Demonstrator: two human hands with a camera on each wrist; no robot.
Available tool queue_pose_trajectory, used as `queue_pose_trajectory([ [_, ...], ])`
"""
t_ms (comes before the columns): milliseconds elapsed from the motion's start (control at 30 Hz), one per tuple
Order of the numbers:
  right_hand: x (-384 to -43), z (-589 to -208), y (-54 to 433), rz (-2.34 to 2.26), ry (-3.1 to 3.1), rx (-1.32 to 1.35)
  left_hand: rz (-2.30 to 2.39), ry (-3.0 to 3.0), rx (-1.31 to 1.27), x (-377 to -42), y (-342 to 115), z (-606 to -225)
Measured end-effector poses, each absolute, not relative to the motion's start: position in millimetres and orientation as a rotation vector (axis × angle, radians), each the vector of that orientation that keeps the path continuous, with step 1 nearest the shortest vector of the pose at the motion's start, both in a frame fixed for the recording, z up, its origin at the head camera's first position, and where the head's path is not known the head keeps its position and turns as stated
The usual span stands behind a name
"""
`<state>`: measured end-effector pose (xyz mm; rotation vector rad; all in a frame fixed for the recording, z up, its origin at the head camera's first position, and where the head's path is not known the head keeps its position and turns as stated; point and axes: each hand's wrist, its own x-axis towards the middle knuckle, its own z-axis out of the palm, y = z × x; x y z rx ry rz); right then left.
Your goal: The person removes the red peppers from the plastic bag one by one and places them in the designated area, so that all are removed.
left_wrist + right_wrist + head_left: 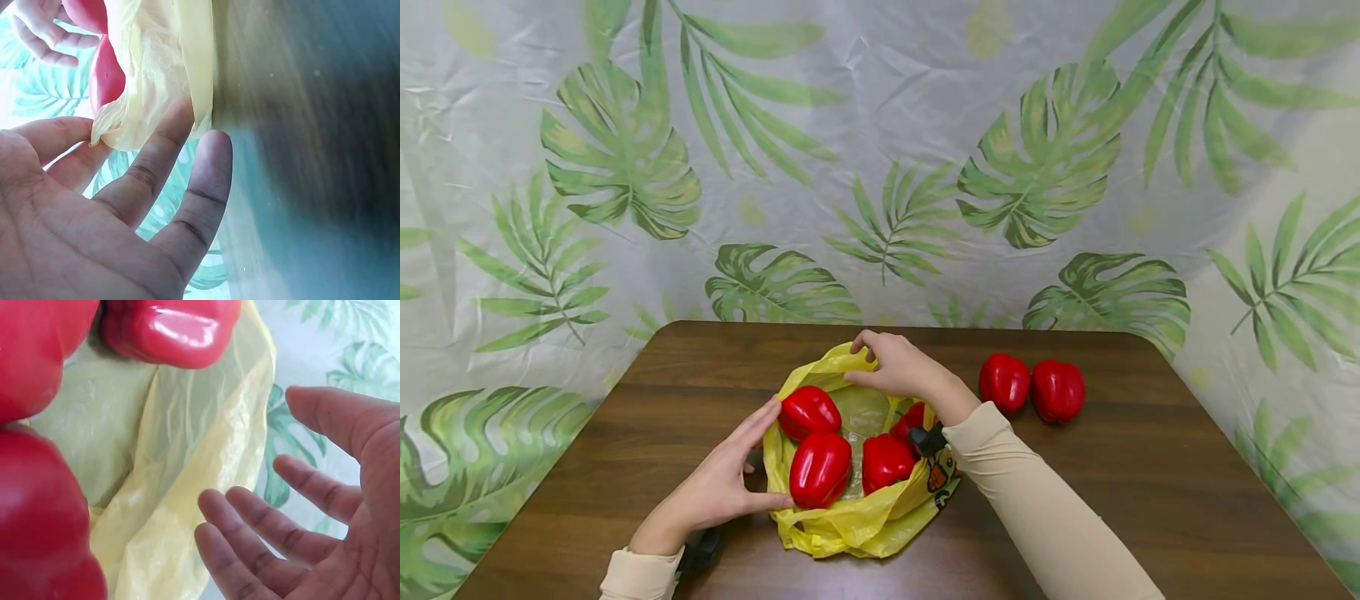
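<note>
A person's two hands work at a yellow plastic bag (868, 529) that sits wide-mouthed at the lower centre of the frame, on a dark wooden table (1165, 475). Four red bell peppers (820, 469) lie inside: two against the bag's left side, two toward its right, one of these partly hidden. The left hand (726, 479), its fingers extended and spread, touches the bag's left rim without clenching. The right hand (898, 367), ungripping and loosely spread, hovers by the far rim; whether it brushes the plastic cannot be told. Right of centre, two more red peppers (1004, 383) stand side by side. A leaf-print cloth (917, 83) fills the upper frame behind the table.
</note>
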<state>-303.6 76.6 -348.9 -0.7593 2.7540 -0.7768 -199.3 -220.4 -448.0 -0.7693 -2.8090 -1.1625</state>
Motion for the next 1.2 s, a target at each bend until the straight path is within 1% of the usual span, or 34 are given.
queue_pose_trajectory([
  [300,-303.4,-360.1,61.0,-0.753,2.67,-0.803,-1.169,-2.821,-0.759,-198.6,-221.2,-449.3],
  [1200,-307.6,-377.8,39.9,-0.664,2.5,-0.727,-1.175,-2.838,-0.758,-200.1,-220.4,-448.2],
])
